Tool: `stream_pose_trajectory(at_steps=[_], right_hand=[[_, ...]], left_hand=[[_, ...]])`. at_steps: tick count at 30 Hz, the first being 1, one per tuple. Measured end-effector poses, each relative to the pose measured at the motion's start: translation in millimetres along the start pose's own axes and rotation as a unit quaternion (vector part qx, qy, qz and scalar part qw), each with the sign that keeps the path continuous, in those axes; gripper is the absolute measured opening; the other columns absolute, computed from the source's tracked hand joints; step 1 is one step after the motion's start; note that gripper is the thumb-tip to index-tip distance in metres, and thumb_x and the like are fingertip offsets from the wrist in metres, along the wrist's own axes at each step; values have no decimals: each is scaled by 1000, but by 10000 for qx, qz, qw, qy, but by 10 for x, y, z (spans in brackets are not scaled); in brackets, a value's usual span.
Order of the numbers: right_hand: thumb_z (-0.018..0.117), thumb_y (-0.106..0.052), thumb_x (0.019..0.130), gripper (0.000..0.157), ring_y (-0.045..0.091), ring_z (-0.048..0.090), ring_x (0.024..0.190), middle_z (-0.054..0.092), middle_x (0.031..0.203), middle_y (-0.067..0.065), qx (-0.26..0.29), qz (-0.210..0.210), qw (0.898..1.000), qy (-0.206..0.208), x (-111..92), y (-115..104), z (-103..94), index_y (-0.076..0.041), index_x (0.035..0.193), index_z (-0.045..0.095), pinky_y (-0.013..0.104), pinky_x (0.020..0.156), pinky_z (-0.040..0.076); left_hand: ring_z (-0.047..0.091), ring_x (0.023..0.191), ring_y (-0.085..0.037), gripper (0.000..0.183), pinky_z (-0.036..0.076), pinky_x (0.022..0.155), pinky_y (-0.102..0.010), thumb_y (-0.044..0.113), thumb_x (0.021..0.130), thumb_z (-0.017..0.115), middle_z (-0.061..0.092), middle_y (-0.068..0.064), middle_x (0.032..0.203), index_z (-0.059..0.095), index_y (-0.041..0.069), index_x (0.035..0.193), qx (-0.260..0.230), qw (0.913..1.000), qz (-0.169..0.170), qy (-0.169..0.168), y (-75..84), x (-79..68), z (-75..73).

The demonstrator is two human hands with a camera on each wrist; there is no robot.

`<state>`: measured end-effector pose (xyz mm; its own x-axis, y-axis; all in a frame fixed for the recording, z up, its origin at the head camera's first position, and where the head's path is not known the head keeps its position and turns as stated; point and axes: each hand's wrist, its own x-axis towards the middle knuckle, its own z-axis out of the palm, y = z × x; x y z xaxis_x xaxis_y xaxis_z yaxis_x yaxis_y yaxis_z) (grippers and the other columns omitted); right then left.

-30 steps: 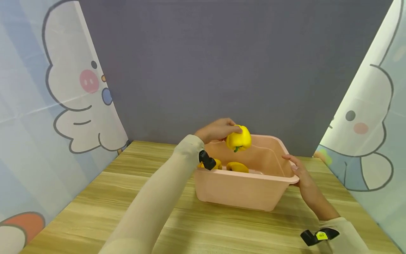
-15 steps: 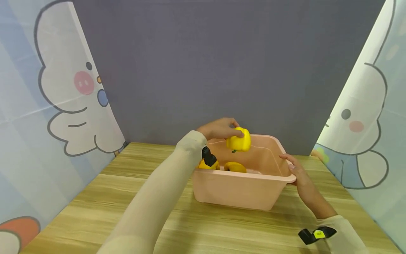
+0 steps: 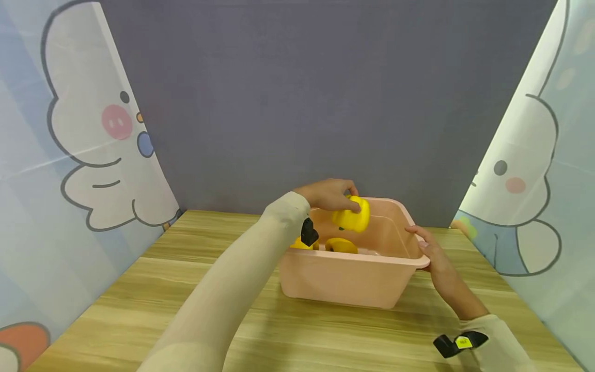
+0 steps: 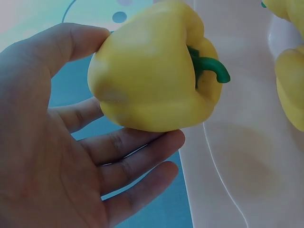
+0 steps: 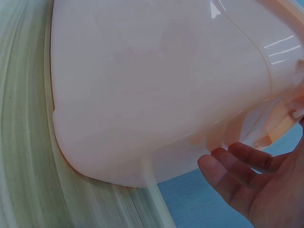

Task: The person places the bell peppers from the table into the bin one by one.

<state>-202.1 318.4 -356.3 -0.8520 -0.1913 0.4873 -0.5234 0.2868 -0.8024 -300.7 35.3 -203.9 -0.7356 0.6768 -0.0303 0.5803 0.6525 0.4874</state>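
My left hand (image 3: 329, 194) pinches a yellow bell pepper (image 3: 355, 216) between thumb and fingers, over the inside of a pink plastic tub (image 3: 344, 281). In the left wrist view the bell pepper (image 4: 147, 71) shows its green stem pointing toward the tub's inside. At the tub's right front corner, my right hand (image 3: 437, 258) holds the rim, and in the right wrist view its fingers (image 5: 237, 173) lie against the outer wall under the rim. Two more yellow things lie low in the tub: one (image 3: 341, 245) near its middle, another (image 3: 303, 243) partly hidden by the left wrist's black camera.
The tub stands on a wood-grain table (image 3: 209, 289). A dark grey panel (image 3: 297, 103) rises behind it. Cartoon-printed cloths hang at the left (image 3: 88, 129) and right (image 3: 520, 196).
My left hand has lowered the bell pepper a little into the tub and tilted it. The right hand keeps its hold on the rim. The head view has shifted slightly.
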Motion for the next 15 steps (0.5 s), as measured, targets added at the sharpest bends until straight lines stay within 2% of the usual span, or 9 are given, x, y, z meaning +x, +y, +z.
stream_pose_trajectory(at_steps=[7,15], right_hand=[[22,-27,109,41,11,64,93,53,123,-8,139,8,9999,43,0,16,5,-21,145,43,30,70,54],[22,-29,110,44,12,64,96,49,129,-4,11,41,10000,36,18,-9,13,-12,147,39,31,71,54]], left_hand=[[57,99,-16,38,49,82,-29,44,94,67,58,5,113,56,21,122,492,9988,2,36,81,71,29],[54,103,-14,40,48,83,-29,47,94,67,57,5,123,58,22,124,786,9969,41,32,126,131,86]])
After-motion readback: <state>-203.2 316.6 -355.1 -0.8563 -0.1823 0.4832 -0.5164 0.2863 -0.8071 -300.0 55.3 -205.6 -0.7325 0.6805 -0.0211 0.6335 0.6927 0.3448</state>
